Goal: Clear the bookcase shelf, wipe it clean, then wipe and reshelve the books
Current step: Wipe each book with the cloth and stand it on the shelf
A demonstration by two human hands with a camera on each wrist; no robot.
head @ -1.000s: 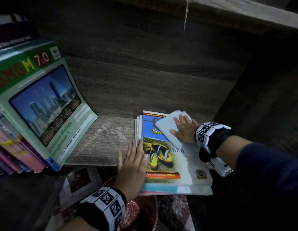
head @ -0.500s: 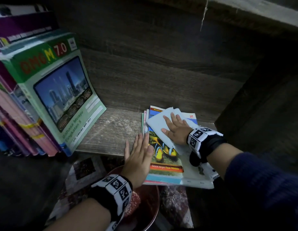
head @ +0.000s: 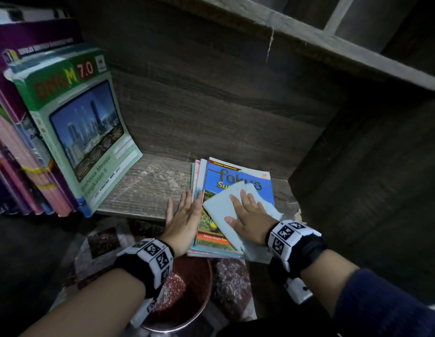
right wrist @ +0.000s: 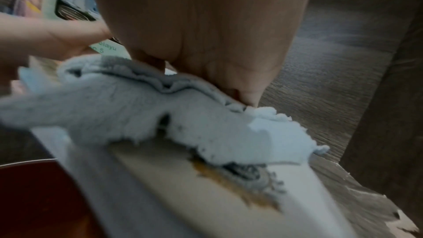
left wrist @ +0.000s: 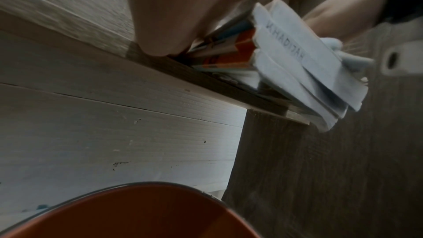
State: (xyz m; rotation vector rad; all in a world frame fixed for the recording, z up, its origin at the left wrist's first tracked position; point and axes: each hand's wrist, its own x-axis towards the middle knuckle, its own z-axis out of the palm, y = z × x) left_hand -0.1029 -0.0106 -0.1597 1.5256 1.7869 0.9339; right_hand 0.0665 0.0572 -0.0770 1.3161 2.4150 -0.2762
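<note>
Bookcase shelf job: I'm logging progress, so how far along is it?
Done, apparently: a row of upright books leans at the wooden shelf's left end. In hand: the right hand presses a pale blue cloth flat on the blue "Fokus" book topping a flat stack, steadied by the left hand. Left: wiping and standing that stack.

The person wears 2 matching wristbands, each a black strap faced with white square panels printed with black block-pattern markers. The left wristband (head: 148, 260) shows about 4 such panels wrapping round the wrist. The right wristband (head: 293, 239) shows 2 clear panels on top, and a white plastic housing (head: 297, 289) with a small dark hole hangs beneath it. A dark navy ribbed sleeve (head: 386, 305) covers the right forearm; the left forearm is bare.
</note>
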